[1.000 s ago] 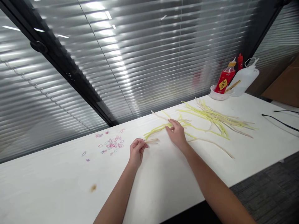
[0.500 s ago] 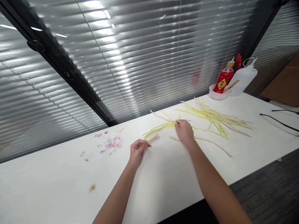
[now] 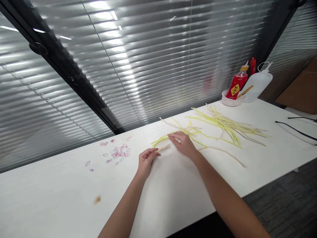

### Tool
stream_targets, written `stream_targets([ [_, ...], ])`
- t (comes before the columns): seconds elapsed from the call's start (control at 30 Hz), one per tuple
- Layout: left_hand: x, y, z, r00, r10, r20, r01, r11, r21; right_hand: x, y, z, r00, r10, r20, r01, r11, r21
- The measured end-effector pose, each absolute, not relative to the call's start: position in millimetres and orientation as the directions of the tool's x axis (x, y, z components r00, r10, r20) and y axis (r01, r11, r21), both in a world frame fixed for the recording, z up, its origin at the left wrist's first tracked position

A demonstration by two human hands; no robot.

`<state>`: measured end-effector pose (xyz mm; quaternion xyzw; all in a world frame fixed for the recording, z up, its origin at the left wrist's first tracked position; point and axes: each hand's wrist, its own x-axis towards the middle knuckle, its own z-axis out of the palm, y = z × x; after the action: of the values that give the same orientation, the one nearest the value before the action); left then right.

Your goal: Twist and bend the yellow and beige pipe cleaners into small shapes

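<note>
My left hand point(image 3: 146, 161) is closed, thumb against fingers, around short beige strands point(image 3: 163, 148) that look like pipe cleaners. Their ends point right from the fingertips, just above the white table. To the right, my right hand point(image 3: 182, 142) hovers with thumb and forefinger tips close together. Whether anything thin is between them cannot be made out. Behind both hands lies a loose bunch of yellow strands point(image 3: 162, 138), partly hidden by the right hand. One long beige strand point(image 3: 229, 154) runs out to the right of the right wrist.
A larger heap of yellow and beige strands point(image 3: 223, 124) lies farther right. Small coloured loops point(image 3: 120, 152) are scattered at left. A red-labelled bottle point(image 3: 236, 86) stands in a clear bowl point(image 3: 230, 101) beside a white squeeze bottle point(image 3: 260, 82). Window blinds point(image 3: 158, 66) border the table.
My right hand has moved left and slightly nearer me, off the yellow strands toward my left hand. My left hand has hardly moved; the strands in it show slightly longer.
</note>
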<state>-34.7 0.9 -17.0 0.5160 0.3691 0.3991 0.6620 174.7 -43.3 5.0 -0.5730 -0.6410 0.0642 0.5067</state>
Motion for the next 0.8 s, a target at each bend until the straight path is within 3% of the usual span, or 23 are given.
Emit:
stream_targets([
  [0.07,-35,0,-17,0.391,0.918,-0.058,-0.126,0.116,0.985,158,-45,4,-0.032,0.803,0.595,0.673,0.457,-0.581],
  [0.17,-33,-2,-15,0.369,0.929,-0.014,-0.089,0.050,0.995,143,-46,-1,-0.163,0.846,0.509,0.736,0.447,-0.508],
  [0.37,-29,-5,-12,0.324,0.946,0.021,-0.022,-0.015,1.000,147,-45,-9,-0.142,0.938,0.317,0.699,0.322,-0.638],
  [0.53,-29,-5,-12,0.300,0.953,0.044,0.015,-0.051,0.999,148,-46,-6,-0.095,0.956,0.279,0.600,0.279,-0.750],
  [0.8,-30,-7,-10,0.324,0.946,0.026,0.055,-0.046,0.997,145,-50,-3,-0.100,0.975,0.197,0.551,0.219,-0.805],
])
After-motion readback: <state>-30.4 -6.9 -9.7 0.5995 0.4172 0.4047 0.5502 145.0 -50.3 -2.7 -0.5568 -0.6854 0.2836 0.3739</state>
